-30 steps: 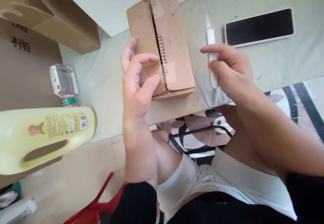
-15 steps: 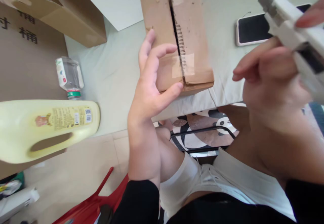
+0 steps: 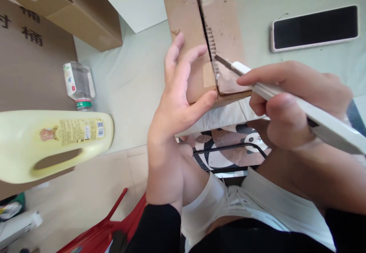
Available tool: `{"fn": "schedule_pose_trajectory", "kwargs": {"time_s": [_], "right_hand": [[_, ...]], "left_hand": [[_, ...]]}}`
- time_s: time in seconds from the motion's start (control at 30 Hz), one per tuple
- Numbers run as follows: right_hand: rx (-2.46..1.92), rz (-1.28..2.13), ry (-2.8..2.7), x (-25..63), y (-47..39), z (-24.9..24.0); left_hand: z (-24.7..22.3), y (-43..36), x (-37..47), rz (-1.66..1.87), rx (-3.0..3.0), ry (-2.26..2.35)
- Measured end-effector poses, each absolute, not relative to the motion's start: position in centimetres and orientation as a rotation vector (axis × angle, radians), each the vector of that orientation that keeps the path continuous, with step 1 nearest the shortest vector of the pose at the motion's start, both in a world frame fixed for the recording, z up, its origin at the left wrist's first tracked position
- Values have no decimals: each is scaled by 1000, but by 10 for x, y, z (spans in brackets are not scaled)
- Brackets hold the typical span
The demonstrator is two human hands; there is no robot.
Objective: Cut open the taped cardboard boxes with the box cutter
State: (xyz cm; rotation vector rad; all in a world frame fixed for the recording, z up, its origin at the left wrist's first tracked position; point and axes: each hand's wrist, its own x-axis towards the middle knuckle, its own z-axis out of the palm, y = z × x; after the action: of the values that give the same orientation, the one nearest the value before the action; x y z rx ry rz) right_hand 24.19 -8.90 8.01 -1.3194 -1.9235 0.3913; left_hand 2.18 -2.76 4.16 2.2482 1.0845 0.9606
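before you, a brown rectangular cardboard box (image 3: 187, 16) is lying on the pale cloth-covered table (image 3: 128, 89). your left hand (image 3: 177, 96) is lying over its left side; in your right hand (image 3: 323, 89), a slim white plastic cutter (image 3: 331, 125) is reaching over its right flap. a black-screened, pale-framed rectangular phone (image 3: 314, 28) is lying to the right. leftward, a yellow plastic jug (image 3: 54, 146) is resting nearest you, a clear plastic bottle (image 3: 81, 79) just beyond.

Head cam's up high, near side of the box (image 3: 227, 28), pretty close, facing fwd & down.
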Motion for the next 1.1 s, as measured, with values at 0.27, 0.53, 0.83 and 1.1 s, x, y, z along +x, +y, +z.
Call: {"fn": "schedule_pose_trajectory", "kwargs": {"time_s": [0.27,0.53,0.83,1.1], "right_hand": [[-1296,528,-1838,241,-85,82],[-1300,481,-1851,239,-86,79],[-1228,351,-1866,230,-92,83],[-1267,297,-1916,227,-91,80]], "left_hand": [[37,-18,14,1059,2175,1113],[39,-21,19,1074,2217,1241],[42,-23,21,1043,2172,1279],[41,-23,21,1035,2172,1300]]}}
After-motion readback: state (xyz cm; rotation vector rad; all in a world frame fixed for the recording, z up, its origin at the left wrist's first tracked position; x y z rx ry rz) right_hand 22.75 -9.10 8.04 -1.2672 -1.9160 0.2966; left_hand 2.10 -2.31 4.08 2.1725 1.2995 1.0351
